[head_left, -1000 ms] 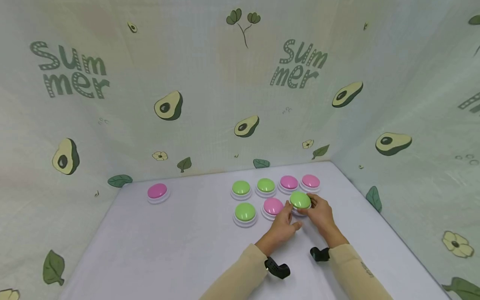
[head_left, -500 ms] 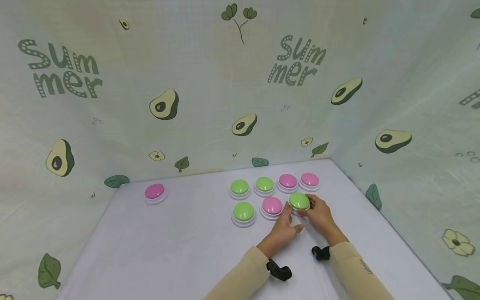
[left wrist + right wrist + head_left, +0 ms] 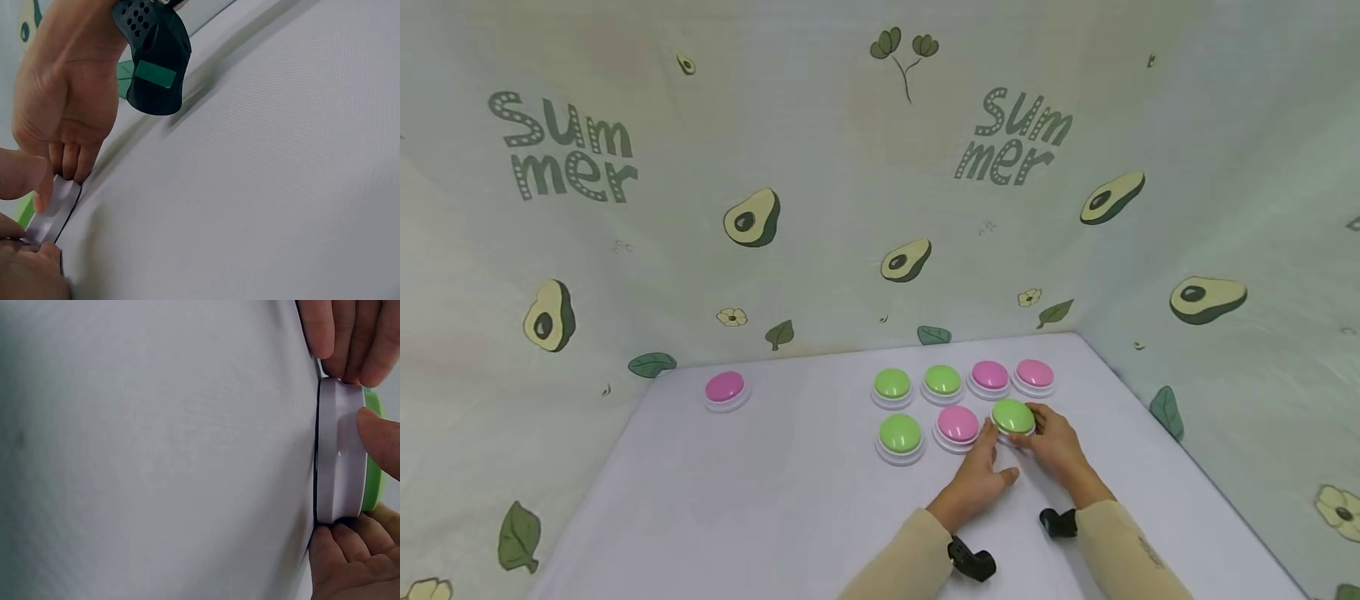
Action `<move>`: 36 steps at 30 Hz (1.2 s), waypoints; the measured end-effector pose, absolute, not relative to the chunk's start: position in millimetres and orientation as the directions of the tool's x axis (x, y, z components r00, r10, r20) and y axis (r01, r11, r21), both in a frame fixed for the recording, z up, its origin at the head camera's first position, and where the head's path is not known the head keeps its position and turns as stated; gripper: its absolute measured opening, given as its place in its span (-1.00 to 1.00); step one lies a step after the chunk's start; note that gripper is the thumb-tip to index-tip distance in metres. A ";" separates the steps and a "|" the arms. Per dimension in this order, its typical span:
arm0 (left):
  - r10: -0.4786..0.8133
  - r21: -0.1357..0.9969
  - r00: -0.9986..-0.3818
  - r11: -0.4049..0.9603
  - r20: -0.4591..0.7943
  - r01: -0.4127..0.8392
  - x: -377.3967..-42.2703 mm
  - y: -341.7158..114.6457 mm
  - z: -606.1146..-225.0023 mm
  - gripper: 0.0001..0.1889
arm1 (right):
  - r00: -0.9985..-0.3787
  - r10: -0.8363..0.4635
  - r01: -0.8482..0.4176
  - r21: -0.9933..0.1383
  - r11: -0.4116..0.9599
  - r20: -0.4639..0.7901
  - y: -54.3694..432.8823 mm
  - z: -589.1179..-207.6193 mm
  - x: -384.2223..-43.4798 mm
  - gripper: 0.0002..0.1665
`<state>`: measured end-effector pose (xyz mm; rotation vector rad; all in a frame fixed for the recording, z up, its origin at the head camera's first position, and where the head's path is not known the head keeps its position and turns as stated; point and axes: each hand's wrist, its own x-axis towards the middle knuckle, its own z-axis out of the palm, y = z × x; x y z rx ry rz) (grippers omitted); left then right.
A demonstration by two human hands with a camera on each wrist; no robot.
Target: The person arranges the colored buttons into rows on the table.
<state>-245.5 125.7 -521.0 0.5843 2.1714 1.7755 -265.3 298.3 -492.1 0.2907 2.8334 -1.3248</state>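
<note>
A green push button (image 3: 1012, 415) with a white round base stands at the right of the front row. My right hand (image 3: 1060, 454) grips it, thumb in front and fingers round its right side. My left hand (image 3: 976, 487) touches its left side with straight fingertips, the thumb held apart. In the right wrist view the white base (image 3: 340, 456) sits flat against the white table, fingers at both ends. Part of this base (image 3: 59, 209) shows at the left edge of the left wrist view. Just left of the gripped button is a pink button (image 3: 958, 424).
Another green button (image 3: 900, 434) ends the front row. Behind stand two green buttons (image 3: 942, 380) and two pink ones (image 3: 990, 375). One pink button (image 3: 725, 387) sits alone at the table's (image 3: 737, 492) far left. A patterned cloth (image 3: 835, 150) rises behind the table.
The head view has shifted slightly, so everything sits a little lower and further right in it. Both hands keep their places on the green button.
</note>
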 end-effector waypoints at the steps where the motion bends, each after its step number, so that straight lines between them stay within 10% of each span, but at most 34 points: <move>1: 0.467 0.977 -0.883 0.168 0.037 0.130 -244.5 125.9 -522.1 -0.18 | -0.982 0.169 0.173 -0.763 0.623 -0.085 298.2 -493.3 -264.0 -0.02; 36: 0.453 0.996 -0.891 0.088 -0.037 0.003 -226.6 108.3 -514.8 -0.21 | -0.985 0.147 0.157 -0.787 0.597 -0.086 289.6 -489.0 -257.0 0.06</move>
